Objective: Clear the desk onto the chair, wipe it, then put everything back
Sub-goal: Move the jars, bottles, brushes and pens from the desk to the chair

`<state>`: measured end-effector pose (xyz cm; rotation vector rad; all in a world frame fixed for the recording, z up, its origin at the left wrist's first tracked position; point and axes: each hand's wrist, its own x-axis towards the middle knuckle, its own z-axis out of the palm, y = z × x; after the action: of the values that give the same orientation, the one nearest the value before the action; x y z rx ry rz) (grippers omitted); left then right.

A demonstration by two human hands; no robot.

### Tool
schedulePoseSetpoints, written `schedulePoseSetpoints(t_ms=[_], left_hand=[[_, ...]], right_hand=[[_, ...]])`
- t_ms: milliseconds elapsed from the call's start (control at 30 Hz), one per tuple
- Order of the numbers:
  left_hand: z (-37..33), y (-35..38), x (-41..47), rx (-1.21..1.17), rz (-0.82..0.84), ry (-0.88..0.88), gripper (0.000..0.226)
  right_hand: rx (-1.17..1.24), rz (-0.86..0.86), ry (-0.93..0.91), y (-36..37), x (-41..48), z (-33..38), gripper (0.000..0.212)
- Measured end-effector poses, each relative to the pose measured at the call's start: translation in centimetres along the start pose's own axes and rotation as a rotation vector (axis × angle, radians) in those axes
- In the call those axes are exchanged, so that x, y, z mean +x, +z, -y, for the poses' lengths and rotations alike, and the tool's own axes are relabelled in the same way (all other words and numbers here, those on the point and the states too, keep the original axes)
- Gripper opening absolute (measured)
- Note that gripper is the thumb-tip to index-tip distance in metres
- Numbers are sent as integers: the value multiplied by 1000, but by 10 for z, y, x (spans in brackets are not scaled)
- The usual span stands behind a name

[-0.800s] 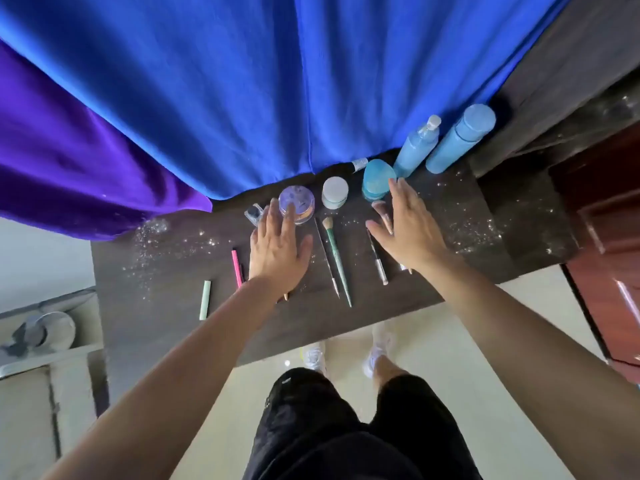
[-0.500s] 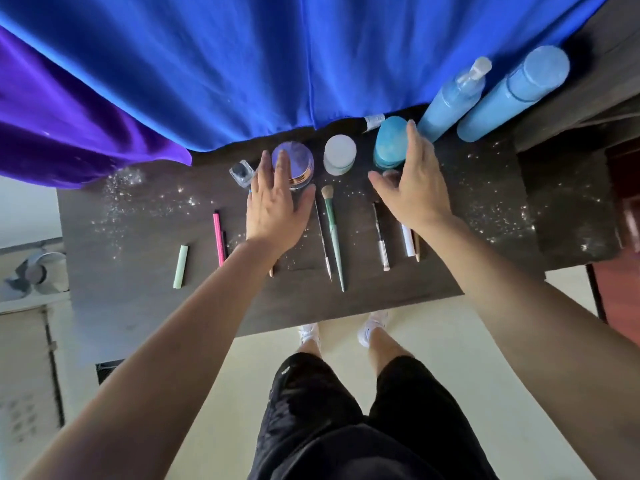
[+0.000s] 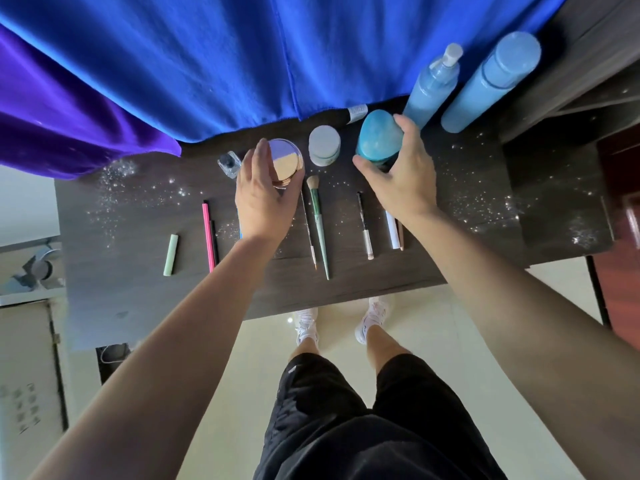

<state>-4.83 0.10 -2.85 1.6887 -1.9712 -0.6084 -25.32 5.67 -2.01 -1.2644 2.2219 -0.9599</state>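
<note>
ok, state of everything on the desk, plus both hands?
left hand: grips gold jar
right hand: grips teal jar
gold jar: upright, lid on; lifted or not, cannot tell
teal jar: upright, lid on
white jar: upright, lid on, untouched
spray bottle: upright, untouched
tall bottle: upright, capped
green brush: lying flat
desk: speckled with white dust, not yet wiped

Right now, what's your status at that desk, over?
Left hand grips gold-rimmed jar. Right hand grips teal jar. Green brush, pink pencil, blue spray bottle not yet cleared from desk.
</note>
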Motion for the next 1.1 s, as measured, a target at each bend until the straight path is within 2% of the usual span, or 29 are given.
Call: schedulePoseSetpoints(t_ms=[200, 333, 500, 733, 900, 1100], left_hand=[[-33, -45, -19, -67, -82, 84, 69], [-61, -62, -29, -111, -63, 210, 66], [-101, -58, -43, -191, 50, 443, 68], [-189, -27, -99, -293, 269, 783, 62], [-262, -17, -173, -278, 470, 1007, 73], [-338, 16, -291, -351, 551, 1231, 67]], right_hand=[[61, -137, -15, -32, -36, 19, 77], [103, -274, 19, -70, -66, 28, 75], [72, -438, 106, -125, -113, 18, 77], [-16, -768, 326, -197, -226, -19, 76], [-54, -986, 394, -256, -322, -42, 71], [-49, -1163, 498, -318, -435, -95, 73]])
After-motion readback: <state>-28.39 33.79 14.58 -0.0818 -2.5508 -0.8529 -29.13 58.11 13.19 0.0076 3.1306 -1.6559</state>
